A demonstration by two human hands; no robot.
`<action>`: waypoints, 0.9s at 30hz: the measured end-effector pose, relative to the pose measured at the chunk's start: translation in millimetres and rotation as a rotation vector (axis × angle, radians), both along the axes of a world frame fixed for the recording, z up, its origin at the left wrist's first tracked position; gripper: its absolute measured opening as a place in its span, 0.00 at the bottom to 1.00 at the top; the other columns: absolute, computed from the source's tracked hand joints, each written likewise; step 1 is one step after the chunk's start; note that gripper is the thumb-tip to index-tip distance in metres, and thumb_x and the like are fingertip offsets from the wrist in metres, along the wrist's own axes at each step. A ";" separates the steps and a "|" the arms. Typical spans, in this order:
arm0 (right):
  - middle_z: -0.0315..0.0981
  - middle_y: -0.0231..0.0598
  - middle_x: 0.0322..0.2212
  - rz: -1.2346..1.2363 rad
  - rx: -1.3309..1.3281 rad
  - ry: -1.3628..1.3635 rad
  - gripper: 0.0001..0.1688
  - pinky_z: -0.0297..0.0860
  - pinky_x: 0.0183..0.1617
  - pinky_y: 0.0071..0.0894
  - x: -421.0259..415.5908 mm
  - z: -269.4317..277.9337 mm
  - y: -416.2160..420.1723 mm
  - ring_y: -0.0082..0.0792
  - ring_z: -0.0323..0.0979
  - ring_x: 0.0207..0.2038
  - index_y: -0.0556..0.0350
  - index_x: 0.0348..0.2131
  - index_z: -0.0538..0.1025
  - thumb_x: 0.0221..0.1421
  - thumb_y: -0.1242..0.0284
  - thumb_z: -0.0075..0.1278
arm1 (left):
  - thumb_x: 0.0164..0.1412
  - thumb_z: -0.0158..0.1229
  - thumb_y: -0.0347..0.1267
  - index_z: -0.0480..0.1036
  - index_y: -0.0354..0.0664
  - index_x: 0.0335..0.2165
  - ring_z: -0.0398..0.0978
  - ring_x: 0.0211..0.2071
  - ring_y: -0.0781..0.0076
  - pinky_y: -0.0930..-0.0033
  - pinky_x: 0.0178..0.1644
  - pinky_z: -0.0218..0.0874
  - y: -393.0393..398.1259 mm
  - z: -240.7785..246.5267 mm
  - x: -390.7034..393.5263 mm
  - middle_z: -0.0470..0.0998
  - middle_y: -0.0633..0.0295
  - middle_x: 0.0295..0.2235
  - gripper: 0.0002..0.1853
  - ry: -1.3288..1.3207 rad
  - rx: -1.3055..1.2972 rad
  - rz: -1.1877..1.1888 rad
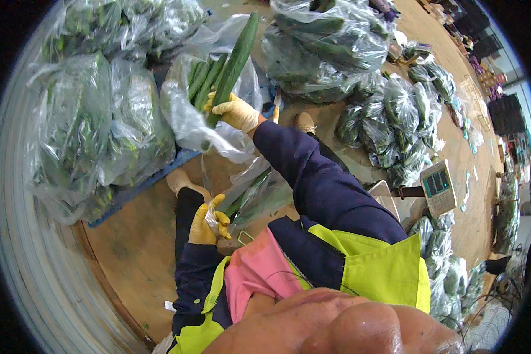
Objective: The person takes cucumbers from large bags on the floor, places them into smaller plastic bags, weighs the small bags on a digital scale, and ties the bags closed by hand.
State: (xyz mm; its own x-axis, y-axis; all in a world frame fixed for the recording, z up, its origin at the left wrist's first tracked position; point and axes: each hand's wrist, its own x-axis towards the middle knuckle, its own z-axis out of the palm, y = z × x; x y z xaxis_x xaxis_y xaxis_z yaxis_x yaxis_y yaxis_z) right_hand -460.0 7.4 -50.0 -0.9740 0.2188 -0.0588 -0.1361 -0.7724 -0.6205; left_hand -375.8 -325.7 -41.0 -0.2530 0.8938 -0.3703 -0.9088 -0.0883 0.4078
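Note:
My right hand, in a pale yellow glove, grips a long green cucumber near its lower end. The cucumber is tilted above an open clear plastic bag with several more cucumbers inside. Closer to my body, my left hand, in a yellow glove, holds the edge of a second clear plastic bag. At least one cucumber lies in that bag. Part of the left palm is covered by bunched plastic.
Large filled plastic bags stand at left on a blue-edged base, beside a corrugated wall. More bagged cucumbers stand ahead. Small filled bags are piled at right, near a scale display. A knife stands near my shoe.

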 end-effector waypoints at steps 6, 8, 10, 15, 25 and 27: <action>0.74 0.36 0.35 -0.082 0.516 0.320 0.24 0.67 0.48 0.32 68.1 100.2 1.9 0.33 0.71 0.42 0.58 0.41 0.72 0.39 0.82 0.58 | 0.60 0.44 0.56 0.67 0.41 0.50 0.70 0.16 0.67 0.61 0.22 0.66 -3.1 3.4 8.6 0.75 0.58 0.22 0.32 0.146 -0.250 0.017; 0.73 0.33 0.34 -0.109 0.561 0.360 0.22 0.67 0.47 0.30 107.4 121.7 -11.2 0.27 0.70 0.39 0.58 0.40 0.72 0.42 0.77 0.60 | 0.60 0.44 0.57 0.68 0.41 0.48 0.70 0.16 0.67 0.61 0.21 0.65 -12.8 1.8 9.6 0.76 0.59 0.22 0.32 0.201 -0.354 0.095; 0.73 0.32 0.34 -0.121 0.635 0.312 0.20 0.66 0.46 0.30 159.0 131.1 -21.9 0.26 0.69 0.40 0.57 0.38 0.73 0.43 0.75 0.61 | 0.60 0.44 0.57 0.70 0.41 0.45 0.69 0.15 0.68 0.63 0.21 0.63 -14.6 -0.5 9.2 0.75 0.61 0.22 0.31 0.184 -0.353 0.159; 0.71 0.29 0.32 0.075 0.776 0.188 0.18 0.67 0.44 0.28 232.7 75.7 -66.0 0.23 0.67 0.40 0.53 0.37 0.73 0.43 0.76 0.61 | 0.60 0.47 0.55 0.64 0.38 0.50 0.66 0.16 0.70 0.67 0.24 0.60 18.6 61.2 27.5 0.76 0.56 0.29 0.33 -0.073 0.104 0.032; 0.76 0.35 0.34 -0.105 1.021 0.202 0.21 0.68 0.44 0.31 276.5 54.9 -49.8 0.29 0.71 0.37 0.54 0.40 0.74 0.42 0.73 0.60 | 0.56 0.52 0.56 0.55 0.32 0.56 0.64 0.20 0.73 0.70 0.27 0.57 46.0 151.4 71.0 0.73 0.50 0.34 0.42 -0.037 0.336 -0.051; 0.75 0.33 0.32 -0.210 1.062 0.151 0.19 0.68 0.43 0.29 294.4 113.2 -34.7 0.26 0.71 0.36 0.55 0.38 0.74 0.43 0.73 0.60 | 0.56 0.53 0.55 0.55 0.31 0.56 0.64 0.19 0.73 0.70 0.27 0.56 40.7 154.5 77.8 0.73 0.51 0.34 0.43 -0.016 0.300 -0.041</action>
